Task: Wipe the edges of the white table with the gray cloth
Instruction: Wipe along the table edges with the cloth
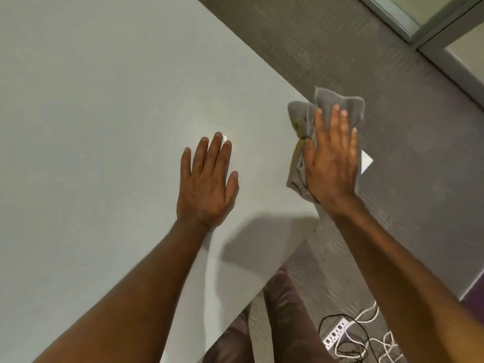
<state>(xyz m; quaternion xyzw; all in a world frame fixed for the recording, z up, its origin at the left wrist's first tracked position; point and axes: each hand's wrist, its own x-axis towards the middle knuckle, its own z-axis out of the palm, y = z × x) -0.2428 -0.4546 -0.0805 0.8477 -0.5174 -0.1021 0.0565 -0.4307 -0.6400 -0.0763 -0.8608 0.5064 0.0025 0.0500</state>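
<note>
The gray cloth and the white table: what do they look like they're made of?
The gray cloth, pressed under the right hand at the table's corner, looks like soft ribbed fabric, maybe microfibre: it bunches and folds. The white table looks like a smooth matte laminate or painted board, with a faint sheen near the left hand.

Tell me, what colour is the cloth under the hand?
Gray, with a yellowish patch near its left edge; the head view shows the cloth under the right hand.
</note>
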